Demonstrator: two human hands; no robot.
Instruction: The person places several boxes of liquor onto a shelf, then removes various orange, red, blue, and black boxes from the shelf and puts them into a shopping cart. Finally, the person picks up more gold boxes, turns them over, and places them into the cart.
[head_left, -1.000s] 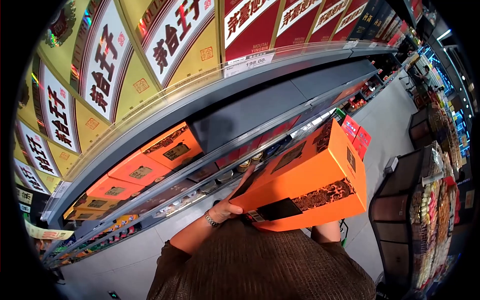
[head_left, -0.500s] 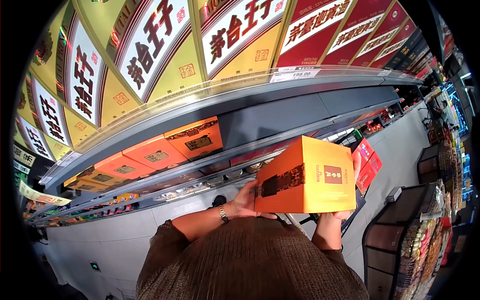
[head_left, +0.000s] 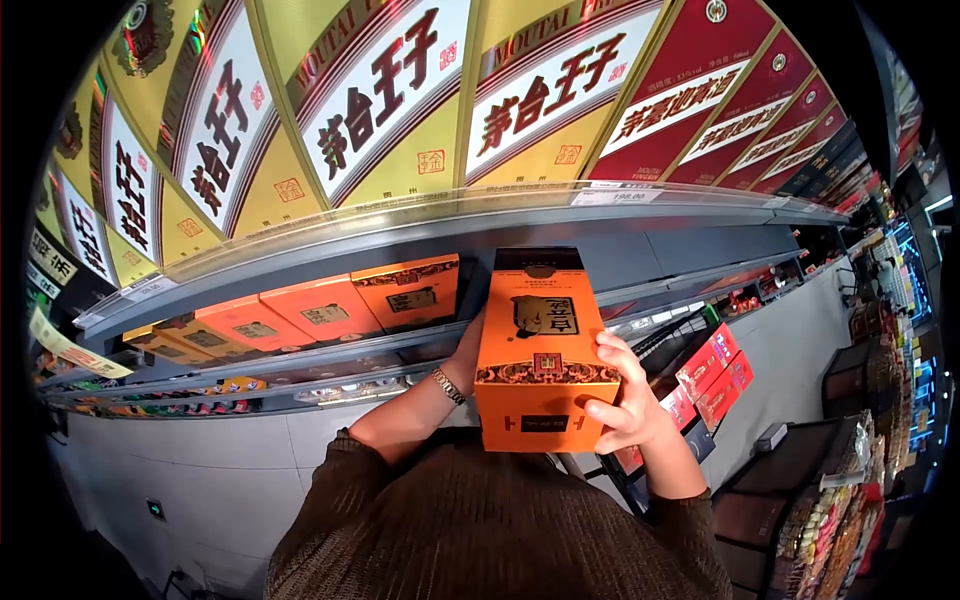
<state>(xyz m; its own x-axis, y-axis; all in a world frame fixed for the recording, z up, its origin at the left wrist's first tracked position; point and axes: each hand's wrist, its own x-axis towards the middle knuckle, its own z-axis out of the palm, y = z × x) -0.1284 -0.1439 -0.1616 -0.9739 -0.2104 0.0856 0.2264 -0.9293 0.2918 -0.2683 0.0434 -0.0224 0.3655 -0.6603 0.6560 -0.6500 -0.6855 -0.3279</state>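
Observation:
An orange box [head_left: 540, 345] with black lettering and a dark patterned band is held in front of my chest, its far end toward the shelf. My right hand [head_left: 632, 400] grips its right side near the close end, fingers bent against the cardboard. On the left side is my left hand [head_left: 467, 355], below a wrist with a metal watch; its fingers are mostly hidden behind the box. Left of the held box, a row of similar orange boxes [head_left: 325, 310] stands on the lower shelf.
An upper shelf [head_left: 400, 220] holds large yellow-and-white boxes [head_left: 385, 90] and red boxes [head_left: 690, 110], with a price label at its edge. Red packages [head_left: 715, 375] lie beyond my right hand. Grey floor [head_left: 230, 470] shows at left; display bins [head_left: 800, 460] stand at right.
The orange box has turned so its lettered face shows and has moved left, toward the shelf. My right hand has shifted onto its near right side. The view has moved slightly.

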